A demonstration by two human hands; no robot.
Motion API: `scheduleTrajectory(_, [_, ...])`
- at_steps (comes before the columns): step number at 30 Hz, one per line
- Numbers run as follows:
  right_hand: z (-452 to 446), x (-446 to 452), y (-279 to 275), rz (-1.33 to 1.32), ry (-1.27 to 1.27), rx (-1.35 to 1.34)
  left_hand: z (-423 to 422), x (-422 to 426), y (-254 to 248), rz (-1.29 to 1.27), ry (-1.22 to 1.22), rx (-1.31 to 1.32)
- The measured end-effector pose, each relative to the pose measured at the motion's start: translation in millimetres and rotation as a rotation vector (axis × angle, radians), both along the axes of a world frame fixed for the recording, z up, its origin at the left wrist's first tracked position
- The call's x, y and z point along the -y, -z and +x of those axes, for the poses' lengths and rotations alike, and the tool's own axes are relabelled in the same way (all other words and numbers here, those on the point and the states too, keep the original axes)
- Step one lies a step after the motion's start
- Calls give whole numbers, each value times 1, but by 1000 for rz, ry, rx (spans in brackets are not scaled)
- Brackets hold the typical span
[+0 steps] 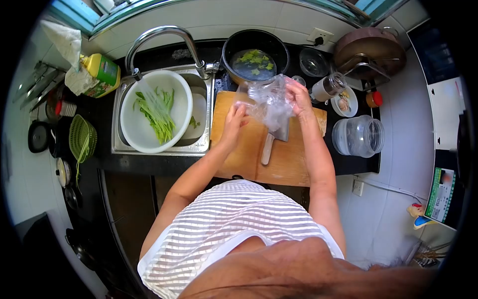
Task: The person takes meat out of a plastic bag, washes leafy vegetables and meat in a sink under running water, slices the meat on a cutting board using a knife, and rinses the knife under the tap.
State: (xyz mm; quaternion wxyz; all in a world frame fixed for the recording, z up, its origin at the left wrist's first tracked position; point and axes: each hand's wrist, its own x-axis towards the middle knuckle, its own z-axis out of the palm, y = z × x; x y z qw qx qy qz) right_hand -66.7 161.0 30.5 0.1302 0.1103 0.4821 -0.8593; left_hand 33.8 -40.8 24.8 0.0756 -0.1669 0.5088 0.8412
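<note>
A crumpled clear plastic bag (271,102) is held up over the wooden cutting board (239,159). My right hand (298,98) pinches the bag's upper right side. At its left edge, my left hand (234,124) has its fingers curled on the thin film. Beneath the bag lies a cleaver (267,148), its handle toward me and part of its blade covered from sight. Just behind, a black pot (227,55) holds water with green leaves (255,60) floating in it.
Left of the board, a white basin (186,94) with leafy green stalks (158,114) sits in the steel sink (201,148) under a running faucet (164,31). On the right stand a large clear jar (358,135), a small plate (352,110) and a red-lidded jar (374,99). A green basket (82,137) is far left.
</note>
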Motion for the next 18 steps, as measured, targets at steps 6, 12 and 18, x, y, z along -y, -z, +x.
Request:
scheduleTrajectory(6, [6,12,-79,105,-29,-149,-27,1,-47,295,-41,-86])
scheduleTrajectory(12, [48,13,-105,104,-162,87,22,62,-67,470,-16,-107])
scheduleTrajectory(18, [89,32,-26,-31,-299,315,49,79,-95,-446,-363,-749])
